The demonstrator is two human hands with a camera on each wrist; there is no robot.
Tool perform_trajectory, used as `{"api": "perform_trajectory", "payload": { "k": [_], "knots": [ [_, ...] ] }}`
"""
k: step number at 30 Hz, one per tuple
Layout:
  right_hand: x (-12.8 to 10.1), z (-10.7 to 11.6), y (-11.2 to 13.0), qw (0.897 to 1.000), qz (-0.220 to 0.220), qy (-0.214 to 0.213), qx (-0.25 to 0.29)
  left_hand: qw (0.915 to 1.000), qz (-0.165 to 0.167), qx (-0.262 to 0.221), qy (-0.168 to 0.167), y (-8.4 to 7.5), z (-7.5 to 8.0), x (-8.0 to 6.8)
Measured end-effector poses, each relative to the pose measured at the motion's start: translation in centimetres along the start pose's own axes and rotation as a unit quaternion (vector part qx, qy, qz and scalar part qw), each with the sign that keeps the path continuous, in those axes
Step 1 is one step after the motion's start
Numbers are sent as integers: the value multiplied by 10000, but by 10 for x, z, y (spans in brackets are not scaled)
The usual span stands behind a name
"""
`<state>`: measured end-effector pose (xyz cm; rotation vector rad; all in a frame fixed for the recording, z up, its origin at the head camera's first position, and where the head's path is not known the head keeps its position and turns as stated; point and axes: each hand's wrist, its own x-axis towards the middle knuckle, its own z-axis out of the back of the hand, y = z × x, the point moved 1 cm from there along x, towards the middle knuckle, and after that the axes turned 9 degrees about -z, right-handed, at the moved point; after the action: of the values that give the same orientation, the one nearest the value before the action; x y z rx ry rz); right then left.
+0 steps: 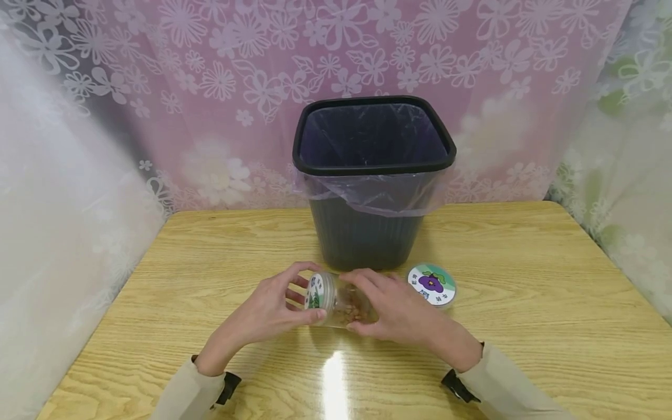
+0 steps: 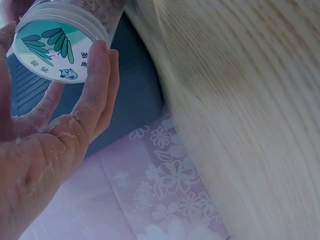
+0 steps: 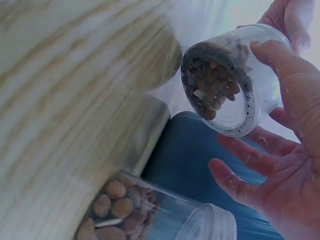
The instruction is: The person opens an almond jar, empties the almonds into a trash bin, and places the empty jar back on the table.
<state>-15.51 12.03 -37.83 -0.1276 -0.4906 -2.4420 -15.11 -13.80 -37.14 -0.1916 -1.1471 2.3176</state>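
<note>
A clear plastic jar (image 1: 350,308) is tipped onto its side over the table between both hands, its lid end to the left. My left hand (image 1: 265,308) holds the lid (image 2: 52,52) by the rim, thumb on one side and fingers on the other. A green leaf-like picture is printed on that lid's label. My right hand (image 1: 398,308) grips the jar's body near its base. Small brown pieces (image 3: 215,87) lie inside, seen through the bottom in the right wrist view. Beside the right hand stands a second jar (image 3: 165,210) with larger brown pieces in it.
Behind the hands, a dark bin (image 1: 367,233) lined with a thin plastic bag stands on the wooden table (image 1: 226,245). The second jar's lid (image 1: 431,284) bears a purple picture, right of the bin's foot. A pink flowered curtain (image 1: 236,116) hangs along the back edge.
</note>
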Motion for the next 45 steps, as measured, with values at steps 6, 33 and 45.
{"api": "perform_trajectory", "payload": {
  "k": [6,33,45],
  "knots": [
    [0,-1,5,9977,239,-244,-590,9999,139,-50,48,2,0,-2],
    [-1,-6,6,9908,652,-921,-753,9959,-304,-833,186,7,2,0],
    [3,-9,7,9915,584,-874,-763,9963,-173,-825,136,11,4,1]
  ]
}}
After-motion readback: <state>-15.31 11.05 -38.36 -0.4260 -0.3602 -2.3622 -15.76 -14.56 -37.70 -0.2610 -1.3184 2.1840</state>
